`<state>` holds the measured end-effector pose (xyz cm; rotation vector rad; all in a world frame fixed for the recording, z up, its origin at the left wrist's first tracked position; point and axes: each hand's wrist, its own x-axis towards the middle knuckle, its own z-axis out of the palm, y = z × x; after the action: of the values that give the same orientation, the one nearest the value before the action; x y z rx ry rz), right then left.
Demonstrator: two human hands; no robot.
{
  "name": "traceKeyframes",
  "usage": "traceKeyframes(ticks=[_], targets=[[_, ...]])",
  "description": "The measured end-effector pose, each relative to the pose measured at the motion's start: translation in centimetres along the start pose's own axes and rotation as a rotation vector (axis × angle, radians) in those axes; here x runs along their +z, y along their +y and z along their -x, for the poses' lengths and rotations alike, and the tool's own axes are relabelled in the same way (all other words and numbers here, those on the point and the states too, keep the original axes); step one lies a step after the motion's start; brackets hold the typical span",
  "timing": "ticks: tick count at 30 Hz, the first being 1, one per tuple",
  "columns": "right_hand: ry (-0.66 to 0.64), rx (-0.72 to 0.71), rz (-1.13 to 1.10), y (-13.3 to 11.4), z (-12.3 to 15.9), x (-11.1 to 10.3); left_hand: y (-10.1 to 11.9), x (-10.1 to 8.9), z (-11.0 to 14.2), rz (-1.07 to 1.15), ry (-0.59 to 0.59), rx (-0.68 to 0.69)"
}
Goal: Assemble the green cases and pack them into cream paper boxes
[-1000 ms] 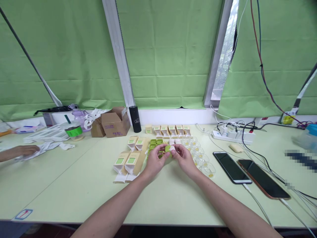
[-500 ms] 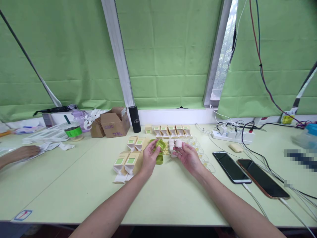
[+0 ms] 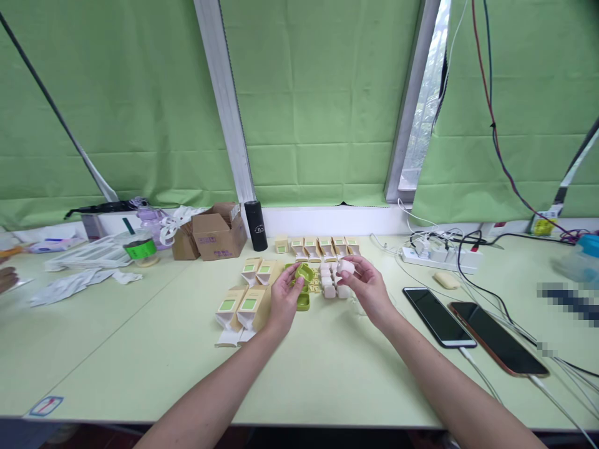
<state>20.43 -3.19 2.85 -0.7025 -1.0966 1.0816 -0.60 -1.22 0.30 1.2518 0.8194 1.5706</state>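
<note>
My left hand (image 3: 285, 296) is closed on a small green square tray (image 3: 305, 273), its hollow side facing up. Between the fingertips of my right hand (image 3: 369, 287) is a pale pinkish-white rounded block (image 3: 345, 266), raised above the table. Several similar pale blocks (image 3: 329, 291) stand in rows under and beside it. More green trays (image 3: 303, 302) lie beneath my left hand, next to small yellow pieces (image 3: 315, 280). Clear plastic covers (image 3: 359, 307) are partly hidden behind my right hand. Left of my left hand stand several opened beige cartons with green labels (image 3: 249, 304).
Further beige cartons (image 3: 325, 245) line the back. A black tumbler (image 3: 255, 226) and a cardboard box (image 3: 219, 234) stand back left. On the right lie two phones (image 3: 438, 317) with cables and a power strip (image 3: 442, 257). Another person's hand (image 3: 7, 279) is at the far left.
My right hand has shifted slightly right and turned, still with a pale block, uncovering more blocks below. My left hand stays nearly in place. The other person's hand has withdrawn leftward from the white cloth-like strips.
</note>
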Motion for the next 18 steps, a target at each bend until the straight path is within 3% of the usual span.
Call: traceKeyframes(ticks=[6,12,18], targets=[[-0.053,-0.176,0.375,-1.0,0.2,-1.7,-0.1,0.2,0.1,-0.020,-0.016,0.001],[-0.168,-0.330,0.991,-0.3,1.4,-2.6,0.3,0.5,0.4,-0.030,-0.025,0.023],[-0.311,-0.299,1.496,-0.2,2.1,-2.2,0.6,0.8,0.6,-0.060,-0.041,0.042]])
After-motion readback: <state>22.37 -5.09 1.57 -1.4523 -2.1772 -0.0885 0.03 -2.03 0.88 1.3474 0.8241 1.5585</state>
